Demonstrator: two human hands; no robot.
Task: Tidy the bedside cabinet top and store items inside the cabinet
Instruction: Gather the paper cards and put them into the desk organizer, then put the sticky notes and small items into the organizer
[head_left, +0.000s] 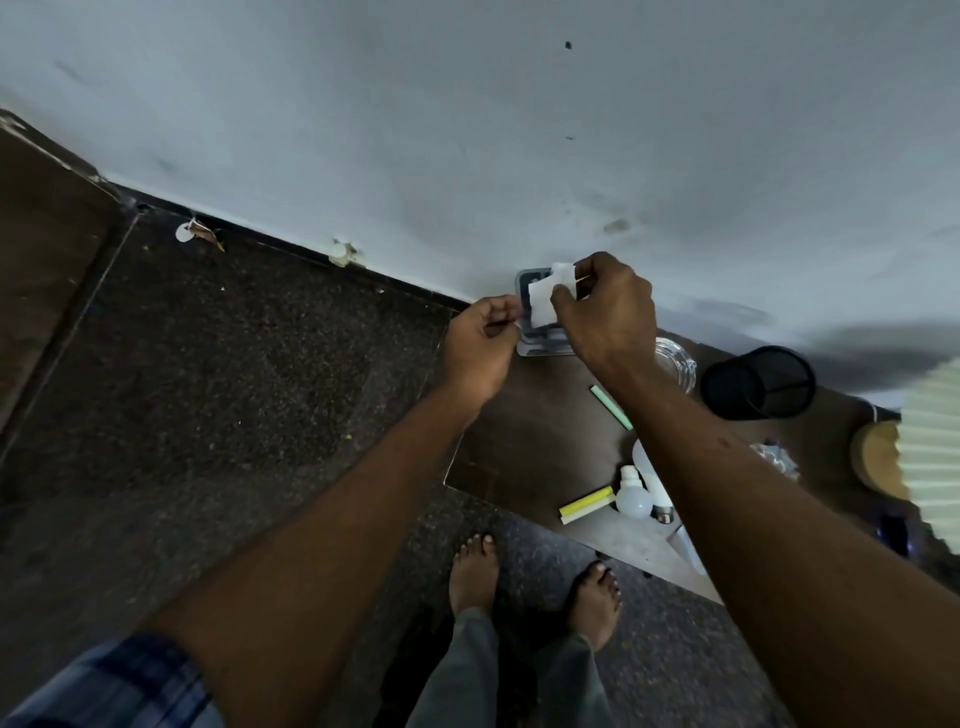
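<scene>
1. White paper slip (543, 304), thin and limp, held over the cabinet top's (540, 441) far corner, above a grey tray (540, 345); I'd pinch it by its edges.
2. Right hand (605, 306) grips the slip; left hand (480, 343) is closed narrow at its near edge.
3. On top: two bulbs (635, 496), fragile; one black mesh cup (758, 382); one green stick (610, 408).

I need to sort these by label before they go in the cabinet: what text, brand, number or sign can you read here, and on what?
None can be read.
White paper held between both hands: no print visible.
Grey box behind it: any marking is too blurred.
Yellow pad, green strip, bulb, black mesh cup: no legible markings.
</scene>
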